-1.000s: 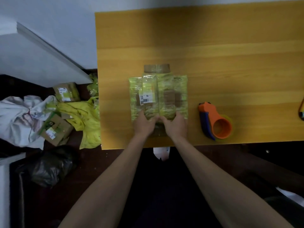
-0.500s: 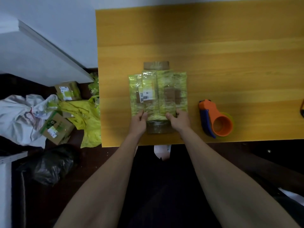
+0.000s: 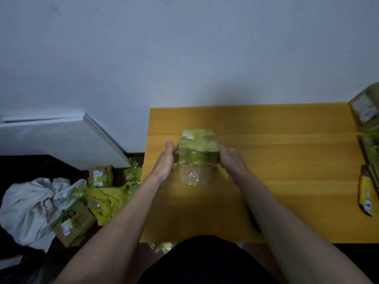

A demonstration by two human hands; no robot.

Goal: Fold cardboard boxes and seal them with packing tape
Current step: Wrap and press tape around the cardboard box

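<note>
A small cardboard box (image 3: 197,149), wrapped in shiny yellow-green tape with a white label at its far left corner, is lifted off the yellow wooden table (image 3: 287,181). My left hand (image 3: 166,160) grips its left side, thumb pointing up. On the box's right side my right hand (image 3: 229,160) holds on with curled fingers. A bare brown flap hangs down at the near end of the box. The tape dispenser is out of view.
Flattened taped boxes (image 3: 367,111) lie at the table's right edge, another one (image 3: 366,193) nearer me. On the floor to the left sit small cardboard boxes (image 3: 100,175), yellow plastic wrap (image 3: 106,199) and a white bag (image 3: 34,203). A white wall rises behind the table.
The flat box has been picked up off the table and squeezed between both hands into a standing shape. The camera tilted up, so the orange tape dispenser left the view.
</note>
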